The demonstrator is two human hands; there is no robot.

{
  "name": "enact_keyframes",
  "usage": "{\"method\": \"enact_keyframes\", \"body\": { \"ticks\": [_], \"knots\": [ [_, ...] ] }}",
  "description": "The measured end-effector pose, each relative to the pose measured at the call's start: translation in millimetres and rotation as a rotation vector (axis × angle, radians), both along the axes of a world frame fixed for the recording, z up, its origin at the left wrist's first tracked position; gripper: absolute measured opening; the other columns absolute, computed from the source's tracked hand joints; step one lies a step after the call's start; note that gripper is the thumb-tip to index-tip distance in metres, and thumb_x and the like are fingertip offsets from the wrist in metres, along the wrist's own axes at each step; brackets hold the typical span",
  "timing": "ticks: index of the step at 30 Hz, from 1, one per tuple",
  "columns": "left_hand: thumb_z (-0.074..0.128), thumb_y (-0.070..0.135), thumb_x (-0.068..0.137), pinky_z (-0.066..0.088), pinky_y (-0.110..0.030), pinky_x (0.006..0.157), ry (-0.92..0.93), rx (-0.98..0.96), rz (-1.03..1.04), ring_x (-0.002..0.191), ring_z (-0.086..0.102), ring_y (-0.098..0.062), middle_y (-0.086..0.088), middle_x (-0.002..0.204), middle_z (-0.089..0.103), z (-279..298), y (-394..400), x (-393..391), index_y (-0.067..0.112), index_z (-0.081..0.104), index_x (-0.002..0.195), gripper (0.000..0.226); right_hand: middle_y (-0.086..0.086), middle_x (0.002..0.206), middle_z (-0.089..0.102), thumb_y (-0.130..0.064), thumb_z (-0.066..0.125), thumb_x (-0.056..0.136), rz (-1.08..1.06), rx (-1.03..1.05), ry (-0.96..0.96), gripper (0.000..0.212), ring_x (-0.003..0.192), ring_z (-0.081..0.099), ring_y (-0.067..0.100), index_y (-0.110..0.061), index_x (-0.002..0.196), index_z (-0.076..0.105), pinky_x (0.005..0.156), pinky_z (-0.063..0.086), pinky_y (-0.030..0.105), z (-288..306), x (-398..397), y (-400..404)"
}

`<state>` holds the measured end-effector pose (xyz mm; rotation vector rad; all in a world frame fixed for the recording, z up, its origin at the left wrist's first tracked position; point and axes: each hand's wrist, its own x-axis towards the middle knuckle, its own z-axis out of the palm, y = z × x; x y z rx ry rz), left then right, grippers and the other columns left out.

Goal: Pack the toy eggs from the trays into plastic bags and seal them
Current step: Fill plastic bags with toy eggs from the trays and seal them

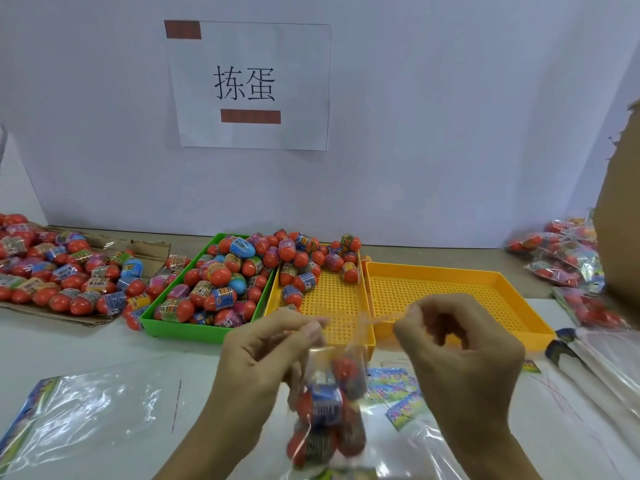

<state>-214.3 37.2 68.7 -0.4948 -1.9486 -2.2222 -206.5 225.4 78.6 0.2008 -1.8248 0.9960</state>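
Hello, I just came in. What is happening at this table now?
A person is packing toy eggs into plastic bags. Both hands hold up a clear bag with several eggs inside; the left hand and the right hand each pinch its top edge, which looks not yet sealed. Behind them, the green tray is full of eggs, the middle yellow tray holds eggs only at its far end, and the right yellow tray looks empty. Filled bags lie at the right.
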Motion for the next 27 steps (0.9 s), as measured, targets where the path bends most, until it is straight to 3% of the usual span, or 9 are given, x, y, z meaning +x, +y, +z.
{"method": "enact_keyframes", "body": {
  "ticks": [3,7,9,14,16,18,22,26,27],
  "knots": [
    [0.075,0.033,0.07,0.046,-0.024,0.042,-0.056,0.147,0.055,0.058,0.059,-0.018,-0.008,0.077,0.071,3,-3,-4,0.019,0.08,0.083,0.019,-0.005,0.064,0.061,-0.029,0.061,0.075,0.014,-0.176,-0.052,0.011,0.059,0.055,0.017,-0.019,0.071,0.066,0.052,0.047,0.03,1,-1,3],
    [0.062,0.027,0.076,0.051,-0.022,0.048,-0.096,0.264,0.091,0.061,0.063,-0.012,-0.004,0.074,0.07,5,-3,-6,0.023,0.08,0.083,0.019,-0.008,0.062,0.063,-0.009,0.068,0.078,0.014,-0.406,-0.127,0.018,0.059,0.056,0.01,-0.025,0.069,0.067,0.054,0.048,0.02,0,-7,9],
    [0.06,0.023,0.078,0.054,-0.021,0.053,-0.119,0.328,0.097,0.062,0.064,-0.012,-0.005,0.073,0.071,5,-5,-7,0.022,0.08,0.083,0.021,-0.01,0.055,0.058,-0.002,0.067,0.079,0.033,-0.57,-0.17,0.023,0.057,0.051,0.011,-0.022,0.067,0.068,0.054,0.046,0.024,1,-12,17],
    [0.058,0.025,0.081,0.055,-0.022,0.054,-0.167,0.367,0.117,0.065,0.067,-0.011,-0.004,0.071,0.069,7,-3,-7,0.024,0.079,0.08,0.022,-0.008,0.051,0.05,-0.012,0.067,0.086,0.045,-0.996,-0.328,0.026,0.048,0.045,0.009,-0.016,0.061,0.062,0.047,0.04,0.026,1,-23,36],
    [0.058,0.03,0.08,0.055,-0.024,0.052,-0.205,0.411,0.14,0.064,0.067,-0.011,-0.002,0.073,0.069,8,-5,-10,0.025,0.078,0.082,0.021,-0.004,0.059,0.054,-0.014,0.068,0.086,0.048,-0.941,-0.436,0.022,0.058,0.049,0.012,-0.015,0.064,0.064,0.051,0.041,0.029,0,-25,39],
    [0.058,0.035,0.081,0.055,-0.026,0.053,-0.248,0.474,0.15,0.067,0.068,-0.01,0.0,0.077,0.07,8,-9,-13,0.027,0.077,0.086,0.021,-0.002,0.063,0.057,-0.017,0.069,0.087,0.091,-0.675,-0.609,0.018,0.064,0.052,0.015,-0.012,0.07,0.068,0.056,0.04,0.03,-3,-24,31],
    [0.058,0.036,0.084,0.057,-0.027,0.058,-0.288,0.551,0.163,0.07,0.069,-0.009,0.005,0.08,0.071,8,-9,-15,0.028,0.076,0.093,0.022,-0.009,0.046,0.044,-0.033,0.073,0.087,0.122,-0.228,-0.76,0.042,0.048,0.039,0.005,-0.008,0.058,0.056,0.054,0.035,0.027,-13,-20,13],
    [0.057,0.037,0.084,0.058,-0.032,0.056,-0.314,0.568,0.144,0.072,0.07,-0.011,0.004,0.082,0.071,6,-9,-16,0.027,0.073,0.102,0.026,-0.015,0.072,0.063,-0.012,0.069,0.089,0.102,-0.22,-0.734,0.014,0.067,0.057,0.001,-0.023,0.081,0.069,0.05,0.041,0.009,-12,-22,16],
    [0.058,0.037,0.084,0.059,-0.033,0.058,-0.314,0.568,0.133,0.075,0.07,-0.013,0.003,0.084,0.071,5,-10,-17,0.025,0.071,0.106,0.029,-0.013,0.082,0.066,-0.004,0.065,0.089,0.103,-0.232,-0.741,0.024,0.076,0.061,0.003,-0.027,0.087,0.071,0.051,0.042,0.01,-12,-22,16]
  ]
}}
